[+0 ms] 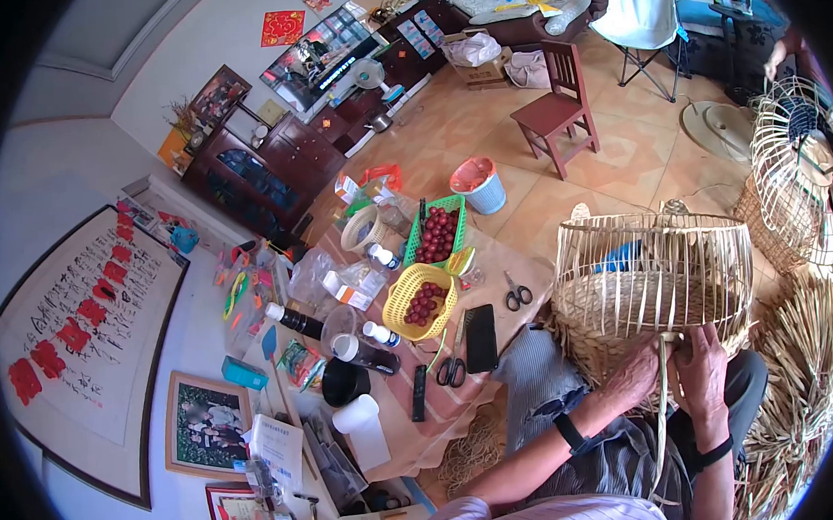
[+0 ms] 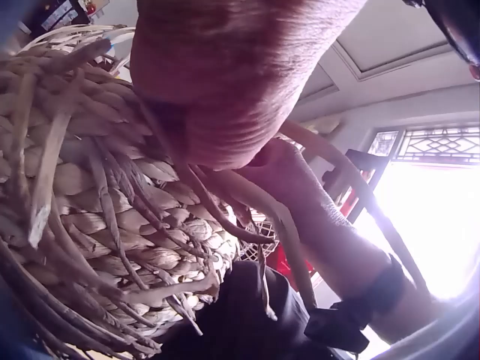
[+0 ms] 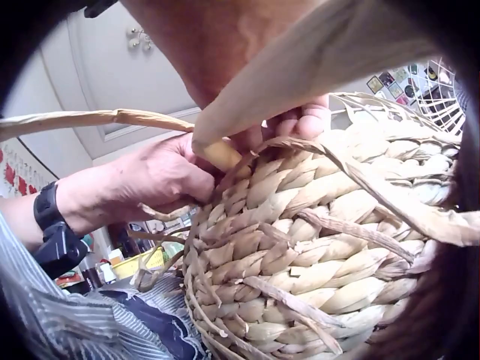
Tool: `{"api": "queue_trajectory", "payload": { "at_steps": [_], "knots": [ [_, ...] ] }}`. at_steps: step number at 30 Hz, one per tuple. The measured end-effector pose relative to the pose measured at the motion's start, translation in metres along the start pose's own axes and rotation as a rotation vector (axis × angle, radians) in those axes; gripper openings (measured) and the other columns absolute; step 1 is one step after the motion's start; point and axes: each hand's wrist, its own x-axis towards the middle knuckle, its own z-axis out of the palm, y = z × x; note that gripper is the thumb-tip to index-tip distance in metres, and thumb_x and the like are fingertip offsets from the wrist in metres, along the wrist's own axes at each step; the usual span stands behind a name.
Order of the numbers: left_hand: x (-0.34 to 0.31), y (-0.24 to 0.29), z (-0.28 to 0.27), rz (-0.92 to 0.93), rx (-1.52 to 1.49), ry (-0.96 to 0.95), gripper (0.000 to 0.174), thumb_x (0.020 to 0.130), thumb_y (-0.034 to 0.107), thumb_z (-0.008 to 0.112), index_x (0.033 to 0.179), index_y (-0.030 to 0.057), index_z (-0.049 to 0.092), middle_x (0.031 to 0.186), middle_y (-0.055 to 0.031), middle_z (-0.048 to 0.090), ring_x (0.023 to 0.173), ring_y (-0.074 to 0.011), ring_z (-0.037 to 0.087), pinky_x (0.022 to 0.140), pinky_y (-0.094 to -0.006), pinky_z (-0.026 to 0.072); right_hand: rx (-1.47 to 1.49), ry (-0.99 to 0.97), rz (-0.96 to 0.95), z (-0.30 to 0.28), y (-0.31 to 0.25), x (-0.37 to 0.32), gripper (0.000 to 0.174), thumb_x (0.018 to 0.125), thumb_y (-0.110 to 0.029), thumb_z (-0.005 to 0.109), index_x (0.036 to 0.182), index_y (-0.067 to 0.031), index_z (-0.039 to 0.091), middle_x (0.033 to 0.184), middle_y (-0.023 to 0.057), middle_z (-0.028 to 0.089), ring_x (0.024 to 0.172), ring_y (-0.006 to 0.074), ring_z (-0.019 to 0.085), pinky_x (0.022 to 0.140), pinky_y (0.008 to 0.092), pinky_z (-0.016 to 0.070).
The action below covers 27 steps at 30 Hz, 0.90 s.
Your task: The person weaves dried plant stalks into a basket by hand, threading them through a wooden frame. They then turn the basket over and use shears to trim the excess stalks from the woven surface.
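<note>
A half-woven basket rests by the person's lap, its upper frame of thin ribs uncovered and its lower part thickly braided. At its near rim of weaving, the left hand and the right hand meet, fingers curled round pale strands. One long strand hangs down between them. In the right wrist view the left hand pinches at the braid, and a wide flat strand crosses in front. Loose strand ends stick out of the braid in the left wrist view.
Left of the lap, a table bears scissors, a phone, a yellow basket and a green basket of red fruit, and bottles. Straw bundles lie at right; another person's hand is by a wire-like frame.
</note>
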Motion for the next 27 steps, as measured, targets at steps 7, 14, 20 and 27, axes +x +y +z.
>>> {"api": "queue_trajectory", "payload": {
  "at_steps": [7,14,20,27],
  "knots": [
    [-0.007,0.027,-0.014,0.147,0.487,0.05,0.037,0.099,0.011,0.06,0.132,-0.0071,0.064,0.134,-0.0245,0.062,0.135,-0.0404,0.057,0.123,-0.054,0.0413,-0.005,0.039,0.061,0.0,-0.004,0.0,0.026,0.082,0.001,0.075,0.107,-0.0044,0.068,0.101,0.0173,0.066,0.088,0.0438,0.07,0.073,0.0531,0.0574],
    [-0.009,0.022,-0.002,-0.103,0.094,0.044,0.038,0.1,0.005,0.069,0.136,-0.0057,0.062,0.123,-0.0239,0.068,0.12,-0.0393,0.067,0.111,-0.0515,0.0533,-0.014,0.102,0.136,0.009,0.0,-0.015,0.026,0.08,0.001,0.079,0.102,-0.0008,0.065,0.096,0.0173,0.064,0.083,0.0398,0.068,0.071,0.0484,0.0552],
    [-0.015,0.015,0.002,0.1,0.324,0.132,0.058,0.096,0.008,0.066,0.151,-0.0081,0.053,0.144,-0.0277,0.062,0.135,-0.0395,0.062,0.124,-0.0523,0.0452,0.455,0.123,0.282,-0.004,0.039,0.01,0.016,0.086,0.006,0.068,0.101,0.0014,0.068,0.089,0.0078,0.065,0.08,0.0176,0.062,0.07,0.0331,0.0489],
    [0.013,0.018,0.009,-0.061,0.307,0.129,0.029,0.105,0.016,0.066,0.128,0.0003,0.062,0.112,-0.0188,0.065,0.107,-0.0338,0.068,0.094,-0.0465,0.0559,1.081,0.11,0.624,-0.004,0.105,-0.042,0.003,0.106,-0.008,0.066,0.103,-0.0075,0.066,0.072,-0.0055,0.058,0.044,0.0005,0.038,0.038,0.0203,0.0227]
  ]
}}
